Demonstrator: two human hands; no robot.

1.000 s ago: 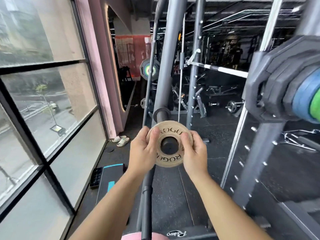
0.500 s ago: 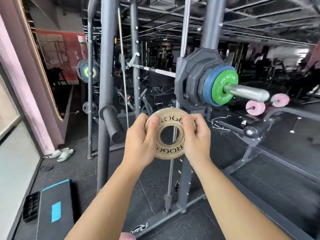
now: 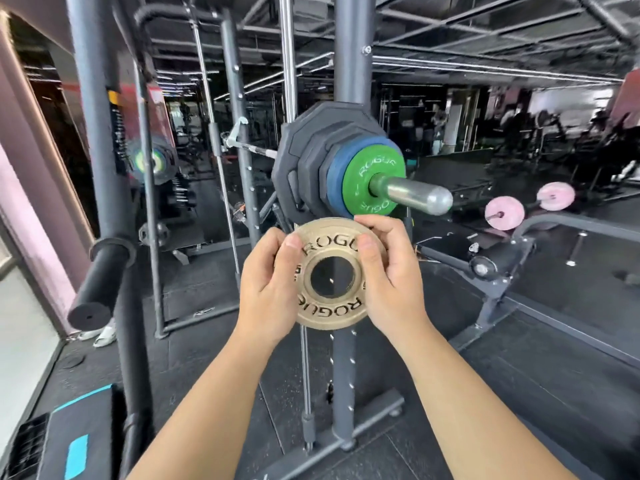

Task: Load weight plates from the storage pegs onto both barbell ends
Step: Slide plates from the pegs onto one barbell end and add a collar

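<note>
Left hand [image 3: 266, 289], right hand [image 3: 391, 282], fingers [image 3: 367, 247] curled.

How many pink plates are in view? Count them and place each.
2. The near pink plate sits far right, above the bench rail; the far pink plate is just right of it. Others may be hidden.

The small tan round weight plate [image 3: 329, 317] carries the brand ROGUE in dark letters twice. One runs along its upper arc, where the thumb among the right hand's [image 3: 391, 282] fingers [image 3: 367, 245] covers the last letter. The other runs upside down along the lower arc, below the fingers. A mark beside the left hand's [image 3: 266, 289] thumb is too hidden to read. Just above the fingers, the green round weight plate [image 3: 360, 188] shows ROGUE in pale letters at its top and bottom.
</note>
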